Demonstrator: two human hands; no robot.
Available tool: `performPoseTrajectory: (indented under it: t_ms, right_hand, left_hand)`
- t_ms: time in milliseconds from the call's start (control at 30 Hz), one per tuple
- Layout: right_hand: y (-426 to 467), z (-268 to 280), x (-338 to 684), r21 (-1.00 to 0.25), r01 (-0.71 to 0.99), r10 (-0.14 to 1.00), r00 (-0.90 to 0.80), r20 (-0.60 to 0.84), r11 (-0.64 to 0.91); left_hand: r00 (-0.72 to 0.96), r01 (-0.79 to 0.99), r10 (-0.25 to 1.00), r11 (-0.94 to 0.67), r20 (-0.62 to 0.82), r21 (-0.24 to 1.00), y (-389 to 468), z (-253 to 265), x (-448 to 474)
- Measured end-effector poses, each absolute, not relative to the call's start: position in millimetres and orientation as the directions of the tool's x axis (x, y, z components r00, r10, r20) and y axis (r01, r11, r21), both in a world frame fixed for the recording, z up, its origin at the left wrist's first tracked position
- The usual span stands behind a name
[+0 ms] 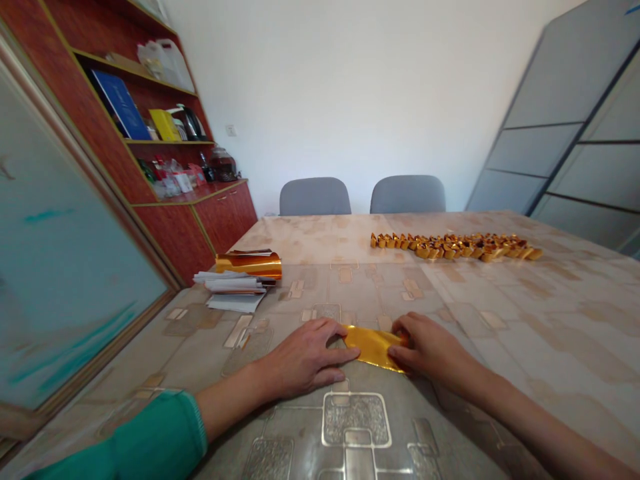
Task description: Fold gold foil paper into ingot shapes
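A strip of shiny gold foil paper [375,347] lies at the table's near middle, between my two hands. At its left end, my left hand [314,357] has closed, with the thumb over the lower edge and the fingers at the upper corner. My right hand [434,348] pinches the opposite end, thumb in front and fingers curled behind. That right end is partly hidden by the fingers. To the left rests a pile of white-backed paper sheets [235,283] beside a curled gold foil sheet [255,265]. Many small folded gold foil pieces [460,247] stand in rows at the far right.
A patterned cover lies over the table [355,430]. Two grey chairs [315,195] stand behind its far edge. At the left is a red-brown shelf cabinet [225,213] holding bottles and a kettle; a grey panelled cabinet [540,127] stands at the right.
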State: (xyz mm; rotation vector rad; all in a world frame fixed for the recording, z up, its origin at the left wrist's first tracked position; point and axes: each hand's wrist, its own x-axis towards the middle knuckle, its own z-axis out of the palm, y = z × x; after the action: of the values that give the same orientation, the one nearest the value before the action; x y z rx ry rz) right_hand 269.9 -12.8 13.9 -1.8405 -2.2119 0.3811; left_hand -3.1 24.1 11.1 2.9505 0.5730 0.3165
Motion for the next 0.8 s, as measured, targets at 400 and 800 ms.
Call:
performPoseTrajectory:
  t_ms: [400,800]
  right_hand:
    - [-14.3,12.7,262.1,-0.788,0.589,0.959,-0.283,0.006,0.179]
    - [-20.3,5.0,270.1,-0.625,0.738,0.963,-0.248,0.102,0.256]
  left_hand:
    - [0.914,0.348,0.374,-0.922,0.160,0.170,29.9,11.4,-9.1]
    - [0.925,0.288,0.340,-0.919,0.172,0.268,35.4,12.8,-13.5]
